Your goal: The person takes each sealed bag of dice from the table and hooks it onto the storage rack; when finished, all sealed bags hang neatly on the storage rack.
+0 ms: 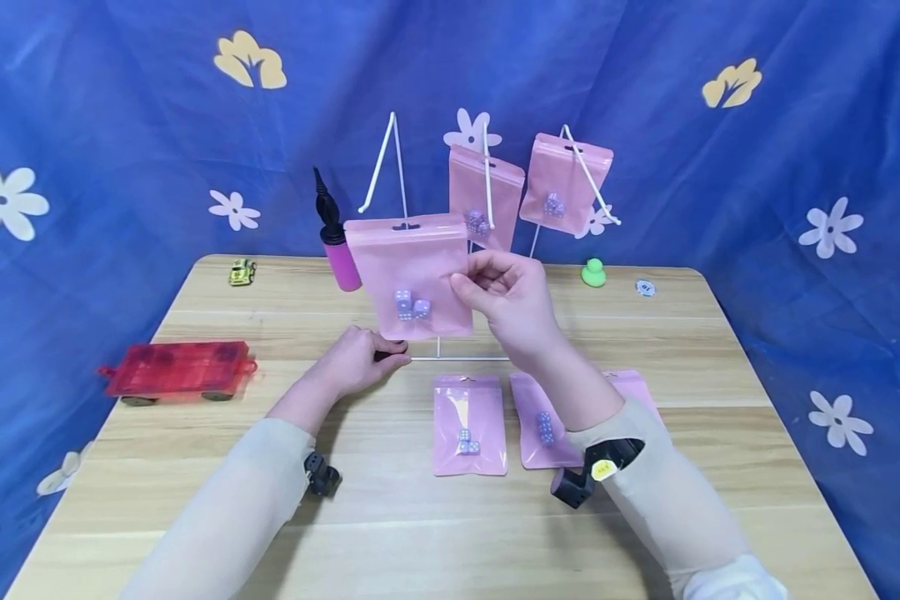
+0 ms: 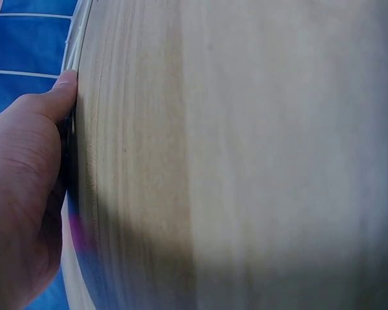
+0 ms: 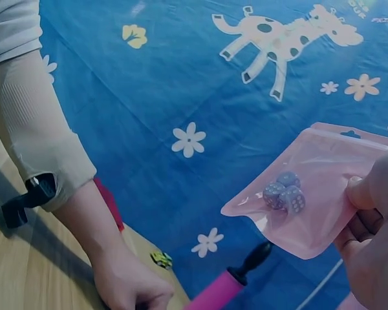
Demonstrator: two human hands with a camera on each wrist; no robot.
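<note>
Head: right hand [image 1: 516, 308] pinches the pink bag [image 1: 412, 262] just below the rack [image 1: 461, 359]'s left hook [image 1: 376, 162]; hanging step, apparently, next needing slot-to-hook alignment. Left wrist: left hand [image 2: 22, 187] at rack's base, grip unclear. Right wrist: bag pinched by its edge, dice [image 3: 284, 194] inside.

My head feed is bright and even, white glare streaking one flat-lying pink pouch [image 1: 469, 421] and a soft shadow beside the left sleeve [image 1: 228, 508]. My left wrist feed is dimmer; the tabletop [image 2: 246, 129] bows at its edge and blurs rightward, and the magenta smear [image 2: 79, 229] may be a reflection. My right wrist feed looks bluish, shadow dark beside the left forearm [image 3: 84, 223]
</note>
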